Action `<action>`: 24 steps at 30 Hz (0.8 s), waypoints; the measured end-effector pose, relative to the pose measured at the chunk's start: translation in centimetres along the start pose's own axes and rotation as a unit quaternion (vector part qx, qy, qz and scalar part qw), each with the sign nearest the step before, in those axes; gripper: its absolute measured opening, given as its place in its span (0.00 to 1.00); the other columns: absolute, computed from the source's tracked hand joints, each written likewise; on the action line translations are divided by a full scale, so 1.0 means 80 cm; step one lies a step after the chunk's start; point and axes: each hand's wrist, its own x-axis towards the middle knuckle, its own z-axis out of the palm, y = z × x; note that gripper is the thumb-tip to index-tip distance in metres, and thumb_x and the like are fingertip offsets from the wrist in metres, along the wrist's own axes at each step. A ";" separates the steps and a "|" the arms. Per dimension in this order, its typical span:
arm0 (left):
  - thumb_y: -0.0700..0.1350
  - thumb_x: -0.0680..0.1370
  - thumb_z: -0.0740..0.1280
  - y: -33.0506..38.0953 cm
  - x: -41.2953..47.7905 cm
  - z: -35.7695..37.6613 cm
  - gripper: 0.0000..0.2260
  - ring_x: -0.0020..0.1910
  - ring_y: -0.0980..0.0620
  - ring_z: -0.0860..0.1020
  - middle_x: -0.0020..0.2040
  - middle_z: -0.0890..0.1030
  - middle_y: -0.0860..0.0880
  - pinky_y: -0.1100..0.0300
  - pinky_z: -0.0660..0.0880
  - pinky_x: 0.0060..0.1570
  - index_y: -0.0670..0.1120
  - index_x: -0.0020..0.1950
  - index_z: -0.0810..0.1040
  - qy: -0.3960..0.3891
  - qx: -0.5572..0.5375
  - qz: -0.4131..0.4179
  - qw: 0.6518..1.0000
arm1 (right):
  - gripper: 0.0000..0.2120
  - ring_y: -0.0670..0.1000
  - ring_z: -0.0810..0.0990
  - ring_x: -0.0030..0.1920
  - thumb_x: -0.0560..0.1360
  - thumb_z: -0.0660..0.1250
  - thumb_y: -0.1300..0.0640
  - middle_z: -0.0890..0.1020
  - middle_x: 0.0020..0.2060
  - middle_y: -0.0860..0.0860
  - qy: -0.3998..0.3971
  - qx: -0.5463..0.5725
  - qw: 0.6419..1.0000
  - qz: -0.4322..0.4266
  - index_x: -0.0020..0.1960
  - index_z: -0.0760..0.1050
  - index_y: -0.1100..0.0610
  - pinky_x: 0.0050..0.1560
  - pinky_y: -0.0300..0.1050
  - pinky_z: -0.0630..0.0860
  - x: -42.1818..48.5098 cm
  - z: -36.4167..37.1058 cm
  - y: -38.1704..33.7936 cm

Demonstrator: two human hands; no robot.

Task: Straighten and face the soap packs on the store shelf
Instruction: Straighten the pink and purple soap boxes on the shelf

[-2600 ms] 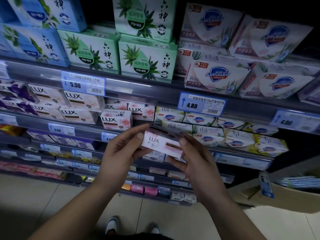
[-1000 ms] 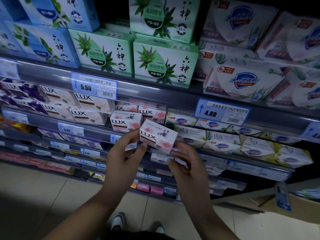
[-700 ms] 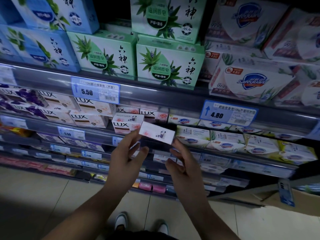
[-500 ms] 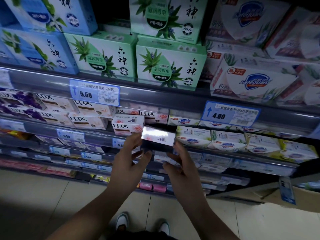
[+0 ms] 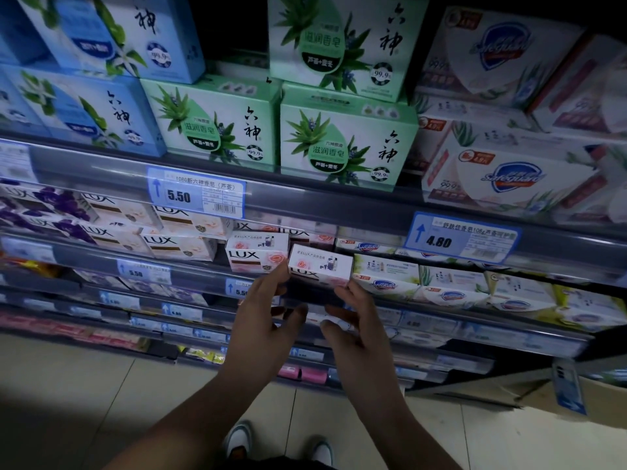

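Head view: Lux box between pink Lux pack, Safeguard pack.

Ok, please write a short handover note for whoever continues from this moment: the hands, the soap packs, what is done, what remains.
Left hand: straight fingers touch the left end of the pink LUX box.
Right hand: fingertips touch its lower right corner.
The box is at the front of the shelf, in the gap between the other pink LUX pack and the Safeguard packs, slightly askew.
Done: box brought to its gap.
Left: push it in, square it with its neighbour, logo forward.
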 end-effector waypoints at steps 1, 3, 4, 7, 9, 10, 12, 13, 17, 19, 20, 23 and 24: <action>0.38 0.79 0.71 0.000 0.000 -0.001 0.26 0.61 0.74 0.71 0.63 0.73 0.60 0.77 0.73 0.52 0.50 0.76 0.69 -0.001 -0.003 -0.002 1.000 | 0.30 0.38 0.76 0.65 0.81 0.66 0.65 0.71 0.68 0.31 0.002 0.002 1.000 -0.002 0.77 0.62 0.43 0.53 0.30 0.77 0.000 0.000 0.000; 0.38 0.79 0.71 0.000 0.000 -0.004 0.26 0.62 0.73 0.71 0.63 0.73 0.61 0.77 0.73 0.52 0.51 0.76 0.70 -0.007 -0.008 -0.007 1.000 | 0.29 0.38 0.78 0.63 0.80 0.66 0.65 0.72 0.68 0.34 0.012 0.006 1.000 -0.006 0.74 0.64 0.41 0.51 0.29 0.77 0.000 0.002 -0.001; 0.39 0.79 0.71 0.000 0.000 -0.006 0.26 0.62 0.73 0.71 0.64 0.74 0.61 0.77 0.73 0.52 0.52 0.76 0.70 -0.011 -0.011 -0.010 1.000 | 0.28 0.38 0.78 0.62 0.80 0.66 0.65 0.73 0.68 0.34 0.020 0.004 1.000 -0.007 0.71 0.64 0.38 0.51 0.31 0.77 -0.001 0.004 -0.001; 0.42 0.79 0.71 0.000 0.000 -0.017 0.23 0.63 0.68 0.74 0.64 0.76 0.60 0.72 0.75 0.52 0.55 0.73 0.72 -0.019 -0.026 -0.023 0.999 | 0.25 0.39 0.80 0.58 0.80 0.66 0.65 0.75 0.64 0.34 0.041 -0.011 0.999 -0.011 0.66 0.68 0.40 0.49 0.34 0.77 -0.002 0.009 -0.003; 0.41 0.79 0.71 -0.002 -0.001 -0.026 0.20 0.59 0.62 0.79 0.62 0.79 0.56 0.65 0.78 0.52 0.54 0.69 0.74 -0.005 -0.043 -0.040 0.998 | 0.20 0.39 0.81 0.57 0.80 0.66 0.65 0.77 0.59 0.32 0.042 -0.018 0.999 -0.010 0.65 0.70 0.44 0.46 0.31 0.77 -0.001 0.014 -0.003; 0.40 0.79 0.71 -0.004 -0.002 -0.032 0.17 0.55 0.61 0.81 0.59 0.81 0.53 0.63 0.79 0.49 0.53 0.66 0.75 0.012 -0.050 -0.047 0.998 | 0.19 0.38 0.81 0.56 0.80 0.66 0.65 0.77 0.56 0.30 0.038 -0.024 0.999 -0.010 0.64 0.71 0.45 0.46 0.30 0.77 -0.001 0.017 -0.004; 0.38 0.79 0.70 -0.011 -0.001 -0.045 0.14 0.48 0.60 0.82 0.53 0.82 0.50 0.67 0.78 0.42 0.52 0.61 0.75 0.064 -0.058 -0.052 0.995 | 0.17 0.38 0.81 0.55 0.80 0.66 0.64 0.78 0.54 0.30 0.028 -0.035 0.999 -0.008 0.62 0.73 0.45 0.46 0.32 0.78 -0.002 0.024 -0.007; 0.37 0.79 0.69 -0.014 0.000 -0.052 0.14 0.48 0.60 0.82 0.52 0.81 0.49 0.67 0.77 0.41 0.52 0.61 0.75 0.087 -0.062 -0.057 0.993 | 0.16 0.38 0.81 0.54 0.80 0.66 0.64 0.79 0.54 0.32 0.021 -0.037 0.999 -0.006 0.61 0.74 0.45 0.46 0.33 0.79 -0.001 0.029 -0.009; 0.39 0.80 0.69 -0.024 0.014 -0.073 0.22 0.60 0.51 0.78 0.64 0.75 0.48 0.53 0.80 0.52 0.51 0.72 0.69 0.091 -0.040 -0.072 0.992 | 0.16 0.33 0.79 0.52 0.81 0.66 0.61 0.80 0.54 0.37 -0.028 -0.059 0.998 -0.004 0.65 0.74 0.46 0.45 0.27 0.76 0.006 0.057 -0.024; 0.40 0.80 0.69 -0.023 0.025 -0.079 0.21 0.61 0.52 0.78 0.66 0.75 0.51 0.53 0.80 0.53 0.53 0.71 0.70 0.076 -0.021 -0.057 0.995 | 0.17 0.33 0.79 0.51 0.81 0.66 0.60 0.80 0.53 0.39 -0.038 -0.062 0.997 -0.004 0.67 0.73 0.46 0.44 0.26 0.76 0.011 0.069 -0.031; 0.41 0.80 0.69 -0.022 0.031 -0.082 0.20 0.59 0.52 0.79 0.64 0.77 0.52 0.51 0.80 0.53 0.53 0.70 0.71 0.071 -0.023 -0.052 0.996 | 0.17 0.34 0.80 0.50 0.81 0.66 0.60 0.81 0.52 0.41 -0.038 -0.060 0.997 -0.004 0.67 0.72 0.46 0.44 0.27 0.76 0.013 0.074 -0.034; 0.46 0.80 0.71 -0.025 0.050 -0.089 0.14 0.54 0.52 0.82 0.58 0.81 0.51 0.47 0.81 0.51 0.51 0.65 0.76 0.050 -0.014 -0.053 0.997 | 0.15 0.36 0.81 0.48 0.81 0.67 0.59 0.82 0.49 0.43 -0.024 -0.067 0.997 -0.008 0.65 0.73 0.46 0.43 0.30 0.78 0.014 0.083 -0.039; 0.47 0.80 0.71 -0.027 0.056 -0.091 0.13 0.52 0.50 0.81 0.56 0.81 0.49 0.46 0.80 0.50 0.49 0.64 0.77 0.041 0.005 -0.055 0.998 | 0.14 0.37 0.81 0.48 0.80 0.68 0.59 0.82 0.48 0.43 -0.016 -0.070 0.997 -0.008 0.64 0.73 0.47 0.43 0.33 0.79 0.013 0.085 -0.039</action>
